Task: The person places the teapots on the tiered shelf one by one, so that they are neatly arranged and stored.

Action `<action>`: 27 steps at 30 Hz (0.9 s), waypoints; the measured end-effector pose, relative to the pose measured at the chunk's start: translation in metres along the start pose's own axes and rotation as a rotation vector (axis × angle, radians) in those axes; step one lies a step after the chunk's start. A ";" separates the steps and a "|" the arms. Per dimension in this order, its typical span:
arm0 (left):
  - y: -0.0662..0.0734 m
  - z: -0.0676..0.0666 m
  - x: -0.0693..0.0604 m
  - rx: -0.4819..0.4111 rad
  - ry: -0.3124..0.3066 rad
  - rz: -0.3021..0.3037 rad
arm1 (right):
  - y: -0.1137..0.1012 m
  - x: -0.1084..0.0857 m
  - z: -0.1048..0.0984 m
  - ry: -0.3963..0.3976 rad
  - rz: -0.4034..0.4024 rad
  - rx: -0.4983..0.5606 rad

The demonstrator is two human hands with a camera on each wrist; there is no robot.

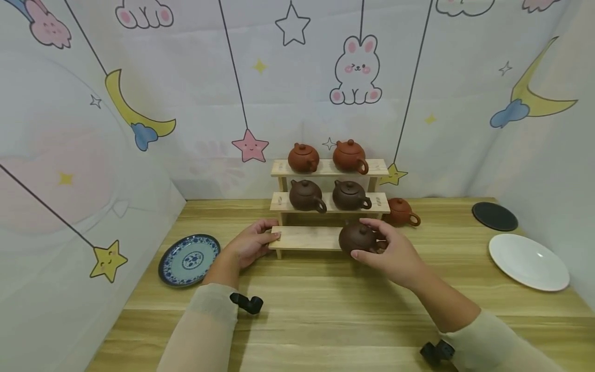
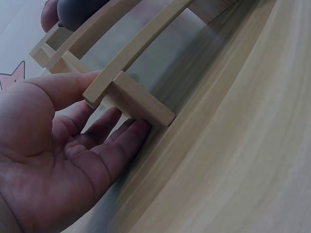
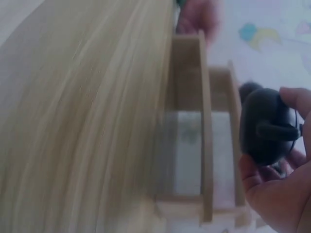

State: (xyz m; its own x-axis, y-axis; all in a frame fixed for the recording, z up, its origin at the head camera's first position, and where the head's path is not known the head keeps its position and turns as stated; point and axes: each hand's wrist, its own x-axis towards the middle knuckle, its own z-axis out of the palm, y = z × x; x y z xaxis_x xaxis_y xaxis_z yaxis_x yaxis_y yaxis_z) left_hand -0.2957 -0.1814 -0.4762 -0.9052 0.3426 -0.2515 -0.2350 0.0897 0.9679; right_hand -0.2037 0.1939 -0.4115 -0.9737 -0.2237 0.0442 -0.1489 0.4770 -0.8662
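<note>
My right hand holds a dark brown teapot by its sides at the right end of the lowest step of a wooden stepped stand. In the right wrist view the teapot appears raised above that step, its handle toward the camera. At the step's left end, my left hand grips the board's edge; in the left wrist view its fingers curl beside the leg. Two dark brown teapots stand on the middle step, and two reddish-brown teapots on the top one.
Another reddish-brown teapot stands on the table behind the stand's right side. A blue-patterned plate lies at left. On the right are a white plate and a black round disc. A printed cloth hangs behind.
</note>
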 end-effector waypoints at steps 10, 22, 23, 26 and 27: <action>0.002 0.001 -0.001 0.005 0.002 -0.002 | -0.016 0.027 0.047 -0.054 -0.034 0.007; 0.002 0.001 -0.001 -0.001 0.003 0.000 | -0.027 0.053 0.082 -0.051 -0.040 -0.009; 0.002 0.001 -0.001 0.000 0.004 0.000 | -0.027 0.055 0.083 -0.047 -0.039 -0.014; 0.002 0.001 -0.002 0.000 0.005 0.001 | -0.029 0.058 0.087 -0.043 -0.030 -0.021; 0.002 0.001 -0.002 0.001 0.004 0.002 | -0.030 0.059 0.088 -0.045 -0.028 -0.028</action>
State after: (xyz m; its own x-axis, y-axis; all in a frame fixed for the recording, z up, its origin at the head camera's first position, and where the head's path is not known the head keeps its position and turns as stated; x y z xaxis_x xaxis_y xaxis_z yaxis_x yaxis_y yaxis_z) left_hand -0.2943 -0.1806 -0.4736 -0.9071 0.3389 -0.2497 -0.2331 0.0896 0.9683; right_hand -0.2416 0.0919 -0.4270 -0.9604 -0.2749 0.0451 -0.1811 0.4933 -0.8508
